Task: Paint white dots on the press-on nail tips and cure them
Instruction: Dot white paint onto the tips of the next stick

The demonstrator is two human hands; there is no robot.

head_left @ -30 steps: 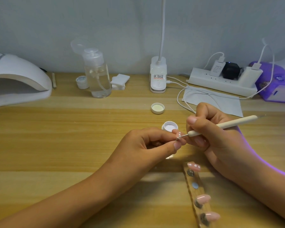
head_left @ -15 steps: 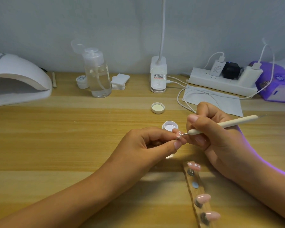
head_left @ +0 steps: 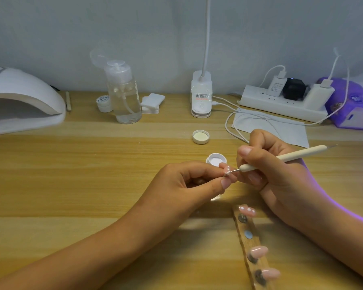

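Hardly anything is found shifted against the earlier frames: the metal point of the dotting tool (head_left: 281, 159) is kept at the nail tip (head_left: 227, 170), nudged only slightly along it, and both hands are placed as before.

The nail tip is pinched between the thumb and fingertips of the left hand (head_left: 189, 181), above the table (head_left: 92, 185) and just in front of the open pot of white gel (head_left: 216, 159). The tool is gripped like a pen by the right hand (head_left: 277, 174), fingers curled round its shaft.

Dotting of this tip is judged to be the step in hand. A steady, light touch is called for next, then probably a reload from the pot or a return of the tip to the wooden holder strip (head_left: 255, 240). One dotted tip (head_left: 247, 210) is already mounted there; two plain tips (head_left: 259, 251) are left undone. Curing under the lamp (head_left: 19, 101) is not yet begun.

The held tip is seen as pale pink and glossy, with small white dots; their number cannot be told surely.
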